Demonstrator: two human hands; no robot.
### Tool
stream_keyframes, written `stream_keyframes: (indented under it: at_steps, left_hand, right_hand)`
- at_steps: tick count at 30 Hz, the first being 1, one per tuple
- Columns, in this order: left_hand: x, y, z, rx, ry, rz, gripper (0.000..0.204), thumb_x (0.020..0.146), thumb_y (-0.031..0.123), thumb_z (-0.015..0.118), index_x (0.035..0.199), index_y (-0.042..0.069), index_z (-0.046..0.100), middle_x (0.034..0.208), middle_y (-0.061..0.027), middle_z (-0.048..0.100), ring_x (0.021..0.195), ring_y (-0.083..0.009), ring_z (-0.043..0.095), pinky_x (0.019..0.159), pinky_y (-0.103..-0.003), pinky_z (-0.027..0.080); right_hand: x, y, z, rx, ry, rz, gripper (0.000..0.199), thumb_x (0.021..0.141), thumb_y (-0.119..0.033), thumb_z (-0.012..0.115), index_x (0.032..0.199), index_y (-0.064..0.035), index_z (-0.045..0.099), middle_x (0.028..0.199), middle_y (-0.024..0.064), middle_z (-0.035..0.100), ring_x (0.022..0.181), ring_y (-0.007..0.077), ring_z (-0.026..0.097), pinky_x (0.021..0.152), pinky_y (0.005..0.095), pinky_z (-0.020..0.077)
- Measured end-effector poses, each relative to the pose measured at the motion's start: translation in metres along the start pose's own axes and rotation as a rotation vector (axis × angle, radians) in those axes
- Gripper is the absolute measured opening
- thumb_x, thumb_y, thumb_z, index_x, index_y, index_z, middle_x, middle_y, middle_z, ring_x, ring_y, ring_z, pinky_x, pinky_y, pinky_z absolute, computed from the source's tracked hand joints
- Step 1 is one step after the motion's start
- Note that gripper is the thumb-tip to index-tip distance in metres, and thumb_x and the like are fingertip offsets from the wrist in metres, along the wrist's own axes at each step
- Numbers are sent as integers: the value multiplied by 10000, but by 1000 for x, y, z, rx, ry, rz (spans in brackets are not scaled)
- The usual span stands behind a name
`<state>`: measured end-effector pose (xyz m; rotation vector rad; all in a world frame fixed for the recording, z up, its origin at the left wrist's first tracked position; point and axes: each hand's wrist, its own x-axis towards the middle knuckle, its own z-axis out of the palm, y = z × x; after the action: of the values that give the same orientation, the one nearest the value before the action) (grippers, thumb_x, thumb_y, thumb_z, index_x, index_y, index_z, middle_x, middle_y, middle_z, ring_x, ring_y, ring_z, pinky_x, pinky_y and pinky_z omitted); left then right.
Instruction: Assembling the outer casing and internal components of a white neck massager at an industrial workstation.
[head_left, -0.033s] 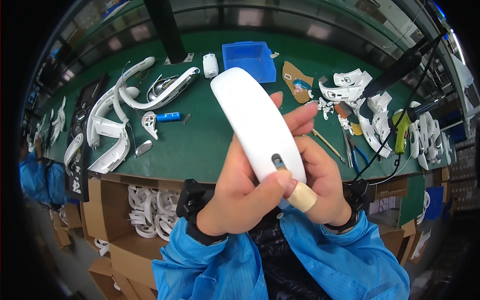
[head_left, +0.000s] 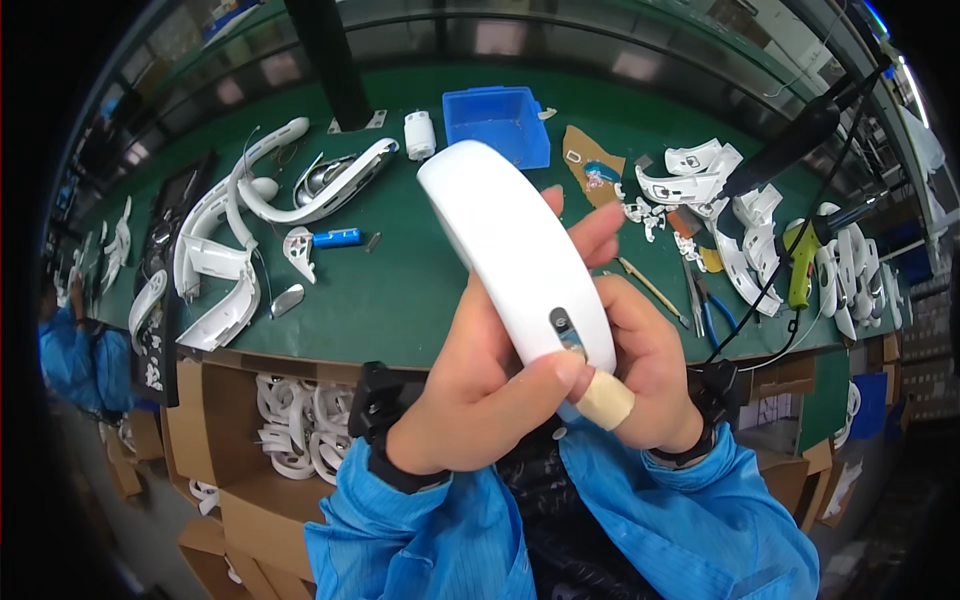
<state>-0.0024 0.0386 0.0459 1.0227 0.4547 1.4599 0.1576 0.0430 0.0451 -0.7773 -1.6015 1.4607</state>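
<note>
A curved white plastic casing [head_left: 510,240] is held up between my hands over the bench front. My left hand [head_left: 470,390] grips its near left side, the thumb resting beside an oval slot with a dark button panel [head_left: 562,324]. My right hand [head_left: 650,350] closes round the lower right side. A tan finger wrap [head_left: 606,402] covers its thumb, which meets the lower end next to the left thumb. Some fingertips stick out beyond the casing's right edge; other fingers are hidden behind it.
On the green bench [head_left: 390,270] lie white curved parts [head_left: 215,255], a blue cylindrical cell [head_left: 337,238], a blue bin [head_left: 500,125], pliers [head_left: 712,300] and a green electric screwdriver [head_left: 803,265]. Cardboard boxes [head_left: 250,515] with white shells stand below. Another person [head_left: 80,360] is at far left.
The casing has tilted slightly, and more of the dark button panel shows in its slot. My left thumb has shifted a little down from the slot. The bench things have not moved.
</note>
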Motion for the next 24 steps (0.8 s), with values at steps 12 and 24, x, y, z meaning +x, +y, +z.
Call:
stream_keyframes:
  at_steps: [12, 24]
  left_hand:
    - [-10, -7, -85, 166, 217, 55, 898, 899, 581, 660, 1511, 27, 306, 1347, -165, 551, 1233, -274, 565, 1021, -418, 478]
    - [-21, -42, -85, -126, 247, -126, 580, 1046, 401, 468, 1469, 32, 324, 874, -28, 429, 655, -102, 422, 607, -264, 423]
  right_hand:
    - [5, -18, -23, 258, 21, -113, 1056, 687, -187, 897, 1494, -21, 237, 1243, 174, 593, 985, 203, 656, 817, 339, 559]
    - [2, 35, -19, -56, 340, -225, 683, 899, -121, 690, 1488, -21, 358, 1335, 199, 543, 1142, 284, 600, 954, 359, 480]
